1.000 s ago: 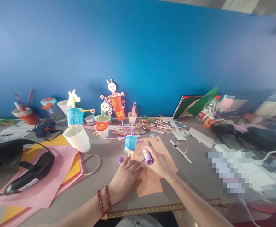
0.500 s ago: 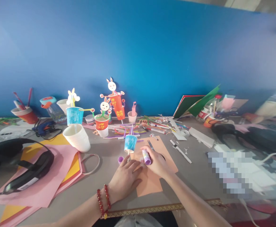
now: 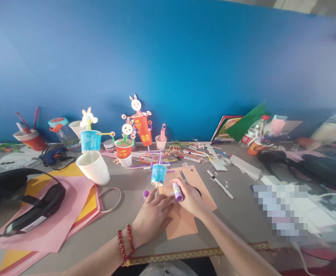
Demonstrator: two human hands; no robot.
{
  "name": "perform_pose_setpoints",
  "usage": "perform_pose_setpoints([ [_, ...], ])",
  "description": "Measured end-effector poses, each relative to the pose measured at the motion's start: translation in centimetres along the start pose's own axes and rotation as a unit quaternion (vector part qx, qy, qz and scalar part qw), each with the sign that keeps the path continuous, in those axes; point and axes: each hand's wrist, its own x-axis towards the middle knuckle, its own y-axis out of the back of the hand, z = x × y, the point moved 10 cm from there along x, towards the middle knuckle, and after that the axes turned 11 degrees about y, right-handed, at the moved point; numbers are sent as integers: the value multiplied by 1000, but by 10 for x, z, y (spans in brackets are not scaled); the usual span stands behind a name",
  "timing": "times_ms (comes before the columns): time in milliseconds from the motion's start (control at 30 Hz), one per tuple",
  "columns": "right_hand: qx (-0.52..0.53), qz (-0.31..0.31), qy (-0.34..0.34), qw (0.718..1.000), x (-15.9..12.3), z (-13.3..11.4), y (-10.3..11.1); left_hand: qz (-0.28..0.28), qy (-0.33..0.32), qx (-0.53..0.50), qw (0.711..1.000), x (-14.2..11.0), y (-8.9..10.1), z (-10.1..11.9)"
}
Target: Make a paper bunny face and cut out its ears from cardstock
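My left hand [image 3: 155,215] lies flat near the lower left edge of the orange paper [image 3: 183,226], fingers loosely spread. Its fingertips are close to the stem of a small blue-painted paper cup [image 3: 159,175]; whether they touch it I cannot tell. In my right hand [image 3: 190,197] is a purple-and-white glue stick [image 3: 177,192], tilted over the paper. Its lower end is hidden beside the left fingers. A purple cap [image 3: 146,194] stands by the left fingertips. Dark scissors [image 3: 183,176] lie on the paper beyond the right hand, partly covered by it.
Behind stand rabbit-faced cup figures in red [image 3: 143,128] and blue [image 3: 90,142], near stacked white cups [image 3: 94,168]. Straws and pens [image 3: 185,155] are strewn at the back. A white pen [image 3: 220,184] lies right. Headphones [image 3: 41,209] rest on coloured paper at left.
Both hands and the glue stick have barely moved. At the back right, the green sheet has sagged lower, and a printed picture now shows beside it.
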Motion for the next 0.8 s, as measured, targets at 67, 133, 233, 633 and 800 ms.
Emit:
perform_pose_setpoints([
  [67,-8,3,3,1000,0,0,-2,3,1,6,1000,0,-2,-1],
  [133,-15,8,5,1000,-1,0,-4,5,2,13,1000,0,-3,-2],
  [233,-17,28,9,999,-1,3,1,4,-7,22,1000,0,-3,1],
  [633,77,149,-31,985,-25,18,52,-9,-31,39,999,7,-6,10],
  [800,124,159,-61,978,-36,13,55,-24,-33,47,998,8,-11,10],
])
